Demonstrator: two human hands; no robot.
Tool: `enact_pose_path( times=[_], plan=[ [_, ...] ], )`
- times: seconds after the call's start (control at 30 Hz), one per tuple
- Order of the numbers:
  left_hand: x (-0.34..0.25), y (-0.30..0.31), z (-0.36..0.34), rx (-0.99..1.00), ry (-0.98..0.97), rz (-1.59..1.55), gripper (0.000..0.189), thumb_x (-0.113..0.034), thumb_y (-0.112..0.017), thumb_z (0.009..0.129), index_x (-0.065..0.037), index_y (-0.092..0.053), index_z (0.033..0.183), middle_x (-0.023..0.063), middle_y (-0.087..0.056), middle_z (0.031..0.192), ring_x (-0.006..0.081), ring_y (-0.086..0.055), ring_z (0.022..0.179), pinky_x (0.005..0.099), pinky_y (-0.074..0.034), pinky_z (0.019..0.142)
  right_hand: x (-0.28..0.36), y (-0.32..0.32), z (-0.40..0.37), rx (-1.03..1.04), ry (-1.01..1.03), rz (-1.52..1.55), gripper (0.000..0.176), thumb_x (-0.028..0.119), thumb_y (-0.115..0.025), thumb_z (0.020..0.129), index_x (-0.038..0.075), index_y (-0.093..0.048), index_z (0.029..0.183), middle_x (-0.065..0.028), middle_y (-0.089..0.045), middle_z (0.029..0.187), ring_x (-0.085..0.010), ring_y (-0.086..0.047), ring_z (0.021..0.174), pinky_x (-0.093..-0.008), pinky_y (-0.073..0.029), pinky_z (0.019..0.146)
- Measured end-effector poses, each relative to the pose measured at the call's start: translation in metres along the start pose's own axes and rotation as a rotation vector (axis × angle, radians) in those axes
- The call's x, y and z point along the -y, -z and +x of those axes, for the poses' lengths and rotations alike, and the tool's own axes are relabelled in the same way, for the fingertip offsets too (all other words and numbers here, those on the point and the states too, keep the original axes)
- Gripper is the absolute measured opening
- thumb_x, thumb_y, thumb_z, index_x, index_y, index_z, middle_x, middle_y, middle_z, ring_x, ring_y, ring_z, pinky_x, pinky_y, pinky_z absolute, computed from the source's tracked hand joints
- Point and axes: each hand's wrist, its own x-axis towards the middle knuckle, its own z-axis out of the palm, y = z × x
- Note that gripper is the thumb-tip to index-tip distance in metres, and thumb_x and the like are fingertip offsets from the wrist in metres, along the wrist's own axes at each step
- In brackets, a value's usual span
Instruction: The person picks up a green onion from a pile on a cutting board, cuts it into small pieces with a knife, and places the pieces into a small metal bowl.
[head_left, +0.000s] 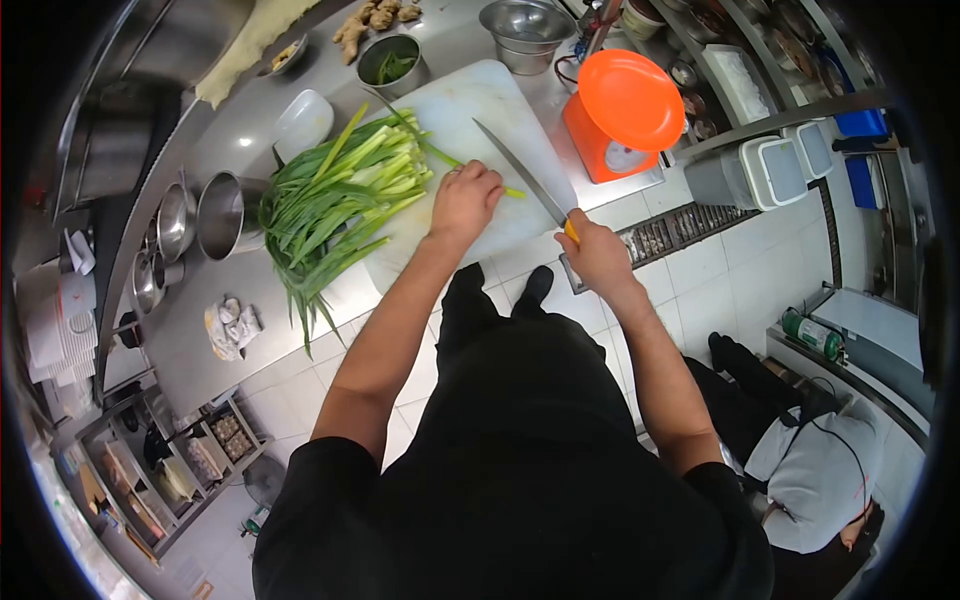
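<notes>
My left hand [466,203] is closed over a green onion stalk [514,192] lying on the white cutting board [500,95]; its tip sticks out past my fingers. My right hand [597,258] grips the yellow handle of a long kitchen knife [522,173]. The blade points away from me across the board, to the right of the stalk. To the left of my left hand lies a large bunch of green onions [340,190], its leaves hanging over the counter's front edge.
Behind the board are a metal pot with cut greens [392,68], ginger [360,25] and metal bowls [527,30]. An orange scale [625,110] stands at the right. Leftward are a white dish [304,120], pots [228,215] and a crumpled cloth [232,328]. Another person [825,460] is at lower right.
</notes>
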Motion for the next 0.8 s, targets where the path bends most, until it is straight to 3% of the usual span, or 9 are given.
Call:
enact_pose_path(
  times=[0.17, 0.37, 0.8],
  plan=[
    [-0.003, 0.003, 0.0, -0.011, 0.09, -0.078, 0.011, -0.013, -0.08, 0.088, -0.009, -0.077, 0.097, 0.0081, -0.07, 0.104, 0.0332, -0.069, 0.1, 0.0458, -0.056, 0.09, 0.008, 0.008, -0.015, 0.0, 0.051, -0.038, 0.03, 0.027, -0.071, 0.1, 0.003, -0.058, 0.113, -0.0227, -0.074, 0.086, -0.0445, -0.073, 0.083, -0.0557, -0.057, 0.072],
    [0.003, 0.004, 0.0, -0.046, -0.003, -0.116, 0.01, -0.011, -0.078, 0.088, -0.009, -0.077, 0.098, 0.0073, -0.07, 0.106, 0.031, -0.068, 0.105, 0.0447, -0.057, 0.092, 0.019, 0.015, -0.019, 0.035, 0.056, -0.079, 0.028, 0.025, -0.07, 0.101, 0.003, -0.058, 0.112, -0.022, -0.074, 0.086, -0.0435, -0.073, 0.082, -0.0545, -0.057, 0.071],
    [0.007, -0.001, -0.002, -0.064, 0.052, -0.118, 0.016, -0.013, -0.081, 0.087, -0.007, -0.078, 0.101, 0.009, -0.073, 0.113, 0.0333, -0.069, 0.107, 0.0443, -0.057, 0.094, 0.023, 0.022, -0.044, 0.155, -0.036, -0.164, 0.028, 0.028, -0.065, 0.106, 0.003, -0.053, 0.112, -0.0218, -0.073, 0.089, -0.0427, -0.073, 0.083, -0.0537, -0.057, 0.07]
  ],
)
